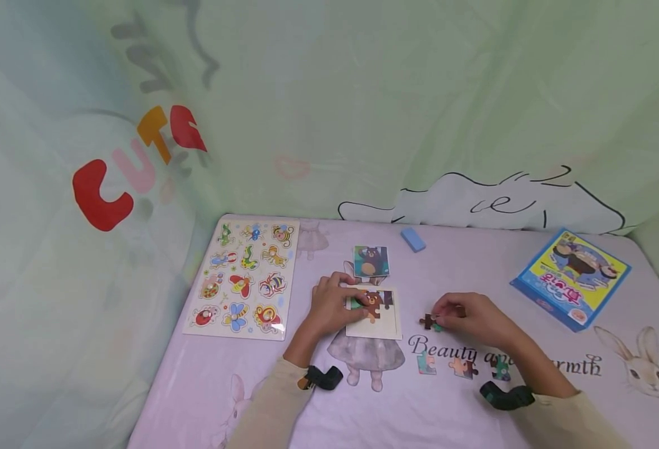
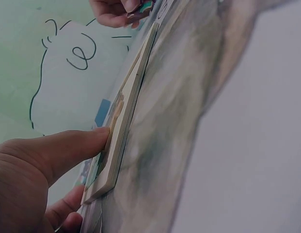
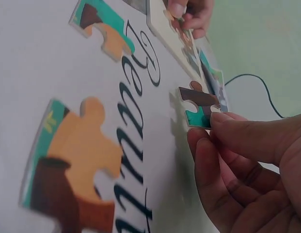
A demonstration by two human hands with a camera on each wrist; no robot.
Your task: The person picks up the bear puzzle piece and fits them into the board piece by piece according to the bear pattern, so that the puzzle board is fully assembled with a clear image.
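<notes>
A wooden puzzle board (image 1: 374, 329) lies on the table, partly filled with bear jigsaw pieces (image 1: 375, 300). My left hand (image 1: 331, 305) holds it at its left side. In the left wrist view the thumb (image 2: 82, 143) rests on top, while the other fingers curl by the board's edge. To the right of the board, my right hand (image 1: 472, 317) pinches a brown and green jigsaw piece (image 3: 198, 102) between thumb and fingers, just above the table. Several loose pieces lie nearer me, among them an orange one with green (image 3: 82, 160) and a teal one (image 1: 427, 363).
A bear picture card (image 1: 371, 261) lies behind the board. Further back is a blue block (image 1: 413, 239). An insect puzzle board (image 1: 241, 280) occupies the left side, and a blue and yellow box (image 1: 573, 277) the right. Curtains (image 1: 318, 125) hang behind the table.
</notes>
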